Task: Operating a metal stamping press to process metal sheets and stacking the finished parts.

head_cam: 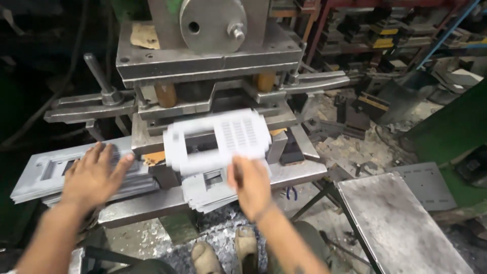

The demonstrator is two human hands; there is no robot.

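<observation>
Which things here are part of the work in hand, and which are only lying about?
In the work:
- right hand holding a perforated metal plate
- left hand flat on a stack of plates
- press

Lying about:
- grey sheet-metal table
- perforated panel on the floor
- shelves of metal blocks

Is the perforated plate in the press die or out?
Out: the perforated plate is blurred in front of the die, at the right hand.
</observation>
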